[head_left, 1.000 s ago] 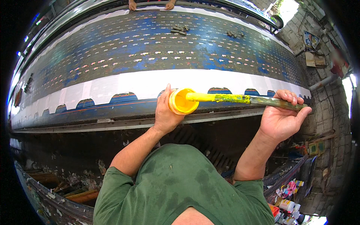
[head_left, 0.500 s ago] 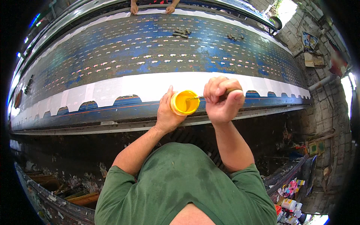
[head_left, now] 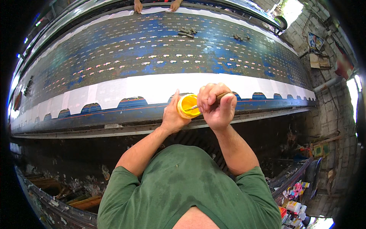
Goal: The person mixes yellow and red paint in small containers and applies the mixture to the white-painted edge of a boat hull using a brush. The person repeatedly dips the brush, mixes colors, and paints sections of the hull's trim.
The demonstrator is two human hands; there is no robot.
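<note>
Left hand (head_left: pixel 172 116) wrapped around small yellow cup (head_left: pixel 188 105), held just in front of the tabletop (head_left: pixel 152 57) edge. Right hand (head_left: pixel 217 105) clenched on a brush handle (head_left: pixel 223 96), tip dipped into the cup's yellow paint. White scalloped strip (head_left: pixel 152 88) runs along the near edge of the blue perforated tabletop, right behind the cup. Small metal pieces (head_left: pixel 187 32) lie farther back. Another person's hands (head_left: pixel 156 5) rest on the far edge.

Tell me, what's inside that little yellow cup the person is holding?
The yellow cup in the left hand shows a bright yellow, paint-like inside, with the tip of a brush, held by the right hand, dipped into it. How full it is cannot be seen; the brush handle is mostly covered by fingers.
</note>
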